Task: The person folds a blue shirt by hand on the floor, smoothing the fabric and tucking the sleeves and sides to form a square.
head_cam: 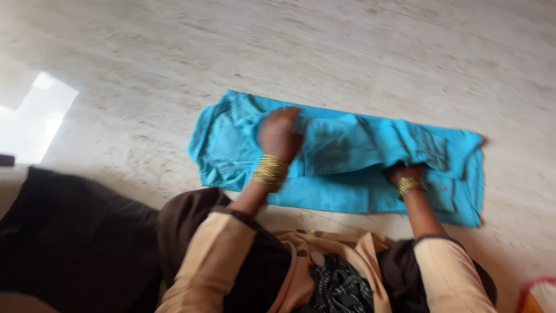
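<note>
A bright blue garment lies spread flat on the pale stone floor in front of me, folded lengthwise. My left hand rests on top of its left half, blurred by motion, fingers pointing away from me. My right hand is tucked under a raised fold of the cloth on the right half and grips that fold; only the back of the hand and the gold bangles on the wrist show. Both wrists carry stacks of gold bangles.
A black cloth lies on the floor at my left. My knees and beige-and-brown clothing fill the bottom of the view. A red-rimmed object shows at the bottom right corner. A bright patch of light falls on the floor at the left.
</note>
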